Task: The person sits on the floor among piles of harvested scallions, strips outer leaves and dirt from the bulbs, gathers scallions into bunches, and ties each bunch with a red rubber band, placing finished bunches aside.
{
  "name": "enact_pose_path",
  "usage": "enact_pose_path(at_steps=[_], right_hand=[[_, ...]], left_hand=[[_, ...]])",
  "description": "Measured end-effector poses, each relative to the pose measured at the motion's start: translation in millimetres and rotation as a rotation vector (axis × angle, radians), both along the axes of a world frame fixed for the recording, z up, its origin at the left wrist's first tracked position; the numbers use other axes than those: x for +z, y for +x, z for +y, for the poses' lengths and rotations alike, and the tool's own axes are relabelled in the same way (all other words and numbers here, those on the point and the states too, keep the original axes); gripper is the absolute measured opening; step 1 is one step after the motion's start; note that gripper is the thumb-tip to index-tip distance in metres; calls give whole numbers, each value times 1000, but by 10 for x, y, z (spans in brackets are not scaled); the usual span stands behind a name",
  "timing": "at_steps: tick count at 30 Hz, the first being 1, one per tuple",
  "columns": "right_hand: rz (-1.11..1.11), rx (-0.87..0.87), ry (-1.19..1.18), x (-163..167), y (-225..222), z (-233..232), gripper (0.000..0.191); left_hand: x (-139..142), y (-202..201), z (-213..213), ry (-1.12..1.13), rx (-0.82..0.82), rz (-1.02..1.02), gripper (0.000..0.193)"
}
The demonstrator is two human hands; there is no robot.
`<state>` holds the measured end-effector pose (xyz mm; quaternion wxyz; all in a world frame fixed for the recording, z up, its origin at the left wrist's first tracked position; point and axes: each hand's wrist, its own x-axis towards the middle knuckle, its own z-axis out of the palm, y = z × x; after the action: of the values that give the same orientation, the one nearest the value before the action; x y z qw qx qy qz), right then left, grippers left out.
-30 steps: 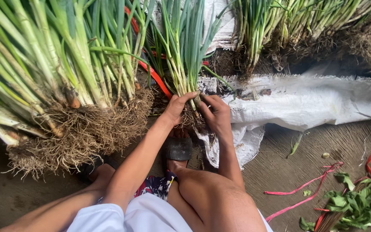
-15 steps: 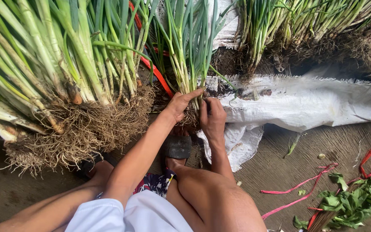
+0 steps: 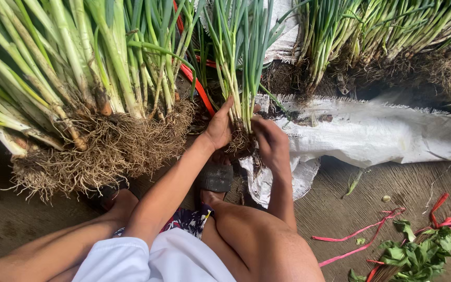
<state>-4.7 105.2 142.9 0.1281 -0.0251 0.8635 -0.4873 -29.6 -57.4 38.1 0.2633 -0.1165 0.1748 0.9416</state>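
A small bunch of green onions (image 3: 238, 78) is standing upright at upper centre of the frame, its rooted base (image 3: 240, 142) sitting between both hands. The left hand (image 3: 219, 128) is grasping the bunch low on its left side, fingers wrapping the white stems just above the roots. The right hand (image 3: 270, 142) is closing on the root clump from the right, fingers curling into it. A large pile of green onions (image 3: 74, 83) with matted roots is filling the upper left. More bundles (image 3: 382, 36) are lying along the upper right. A white woven sack (image 3: 382, 136) is spreading beneath them across the right centre. Red plastic ties (image 3: 361, 240) and leafy green trimmings (image 3: 418, 256) are lying on the dirt floor (image 3: 371, 198) at lower right.
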Motion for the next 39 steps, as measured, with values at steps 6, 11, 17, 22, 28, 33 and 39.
enact_pose_path(at_steps=[6,11,17,22,28,33,39], right_hand=[[-39,112,265,76,-294,-309,30],[58,91,272,119,-213,-335,28],[24,6,268,13,-140,-217,19],[-127,-58,54,-222,-42,-156,20],[11,142,106,-331,179,-43,15],[-297,218,-496,17,282,154,15],[-106,-89,17,-73,-85,-27,30]], left_hand=[[-149,51,44,-6,-68,-103,64],[-183,73,62,-50,-36,-115,59],[-155,97,114,-86,-14,-112,62],[-186,95,112,-110,15,-118,52],[-214,42,4,-310,1,-163,43],[-238,-42,-90,-547,-30,-166,59],[-211,-20,-10,-498,-64,-140,76]])
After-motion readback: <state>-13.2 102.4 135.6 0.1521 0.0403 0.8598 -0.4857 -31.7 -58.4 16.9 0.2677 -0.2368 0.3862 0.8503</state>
